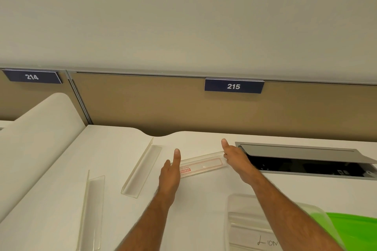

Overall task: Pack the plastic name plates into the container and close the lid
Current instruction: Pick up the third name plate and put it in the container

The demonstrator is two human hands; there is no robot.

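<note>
Three clear plastic name plates lie on the white desk. One with a red printed label (204,164) lies between my hands. My left hand (171,171) touches its left end and my right hand (236,158) its right end, fingers extended. A second plate (142,169) lies to the left, a third plate (91,210) further left and nearer. A clear container (240,220) with handwriting sits at the bottom right, with a green lid (355,228) behind my right forearm.
An open cable hatch with a grey flap (302,155) is set in the desk just right of my right hand. A tan partition with signs 214 (32,77) and 215 (233,86) runs along the back. A white side panel (36,138) rises at the left.
</note>
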